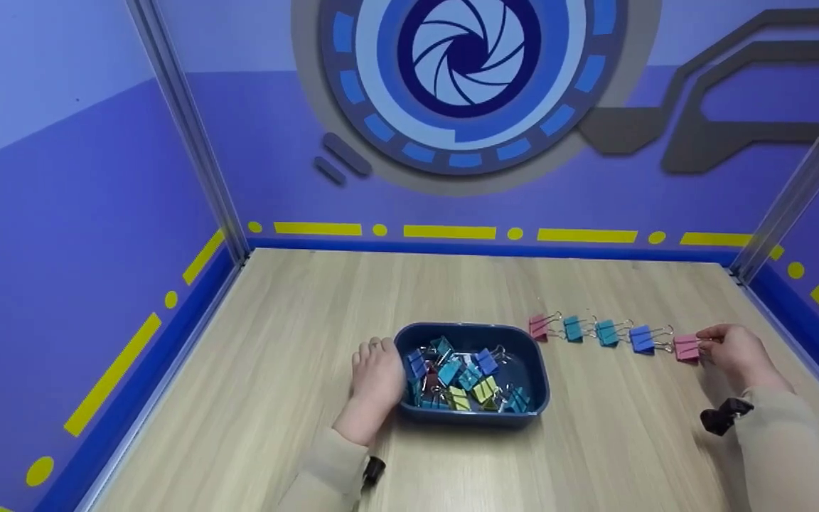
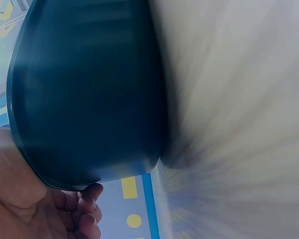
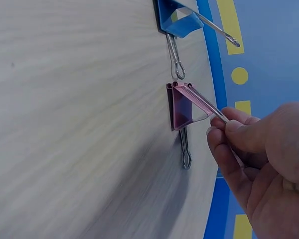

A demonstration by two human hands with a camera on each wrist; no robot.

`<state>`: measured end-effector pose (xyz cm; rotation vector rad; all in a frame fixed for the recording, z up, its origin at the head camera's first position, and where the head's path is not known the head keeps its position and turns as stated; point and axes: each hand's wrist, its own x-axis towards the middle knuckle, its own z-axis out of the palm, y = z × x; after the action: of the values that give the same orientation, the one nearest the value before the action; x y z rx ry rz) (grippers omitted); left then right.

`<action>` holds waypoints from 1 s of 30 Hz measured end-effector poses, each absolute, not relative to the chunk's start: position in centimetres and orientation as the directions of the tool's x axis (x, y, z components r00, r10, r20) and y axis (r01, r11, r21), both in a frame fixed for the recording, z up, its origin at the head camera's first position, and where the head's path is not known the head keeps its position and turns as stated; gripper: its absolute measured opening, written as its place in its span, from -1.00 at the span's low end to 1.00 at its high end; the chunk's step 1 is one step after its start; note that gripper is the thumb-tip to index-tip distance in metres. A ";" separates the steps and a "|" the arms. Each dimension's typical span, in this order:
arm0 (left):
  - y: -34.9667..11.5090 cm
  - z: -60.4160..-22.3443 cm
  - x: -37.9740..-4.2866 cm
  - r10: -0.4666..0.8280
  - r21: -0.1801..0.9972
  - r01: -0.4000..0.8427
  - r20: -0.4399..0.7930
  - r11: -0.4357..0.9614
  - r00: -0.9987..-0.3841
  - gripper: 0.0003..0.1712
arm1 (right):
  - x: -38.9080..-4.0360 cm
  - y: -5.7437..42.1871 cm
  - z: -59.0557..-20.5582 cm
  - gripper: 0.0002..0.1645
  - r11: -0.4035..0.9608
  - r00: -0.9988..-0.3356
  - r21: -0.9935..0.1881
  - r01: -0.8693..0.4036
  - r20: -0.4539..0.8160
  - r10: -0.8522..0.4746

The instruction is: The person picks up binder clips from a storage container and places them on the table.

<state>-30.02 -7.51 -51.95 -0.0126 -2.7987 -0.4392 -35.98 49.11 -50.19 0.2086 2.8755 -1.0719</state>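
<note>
A dark blue plastic box (image 1: 472, 419) holds a jumble of teal, blue, yellow and dark red binder clips (image 1: 450, 371). Its left end is touched by my left hand (image 1: 377, 373); in the left wrist view the curled fingers (image 2: 89, 226) lie beside the box's corner. To the right, my right hand (image 1: 739, 354) pinches a wire handle of a pink binder clip (image 1: 686, 348) between thumb and fingers. That clip (image 3: 183, 107) stands on the table, its other handle lying against the wood. It is the rightmost of a row of clips.
Leftward from the held clip, the row has a blue clip (image 1: 642, 340), two teal clips (image 1: 606, 333) and a pink clip (image 1: 538, 328) close to the box's corner. Blue-purple panels (image 1: 274, 156) wall the wooden table (image 1: 296, 306) at the back and sides.
</note>
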 end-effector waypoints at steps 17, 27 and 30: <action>-7.5 -51.8 -29.8 -0.034 0.276 0.070 0.355 0.959 -0.934 -0.85 | -35.7 48.7 -49.9 -0.40 0.743 -0.986 -0.650 0.158 -0.144 0.083; -7.4 -51.9 -29.9 -0.040 0.298 0.058 0.313 0.953 -0.949 -0.83 | -36.3 46.3 -47.6 -0.43 0.850 -0.994 -0.527 -0.014 0.102 0.047; -7.4 -51.9 -30.0 -0.037 0.295 0.059 0.310 0.954 -0.950 -0.82 | -36.5 44.1 -46.6 -0.49 0.863 -0.980 -0.493 -0.112 0.197 -0.015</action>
<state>-29.96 -7.41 -51.86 -0.0157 -2.7909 -0.4355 -36.53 44.05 -46.61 -0.1100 3.2115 -0.8694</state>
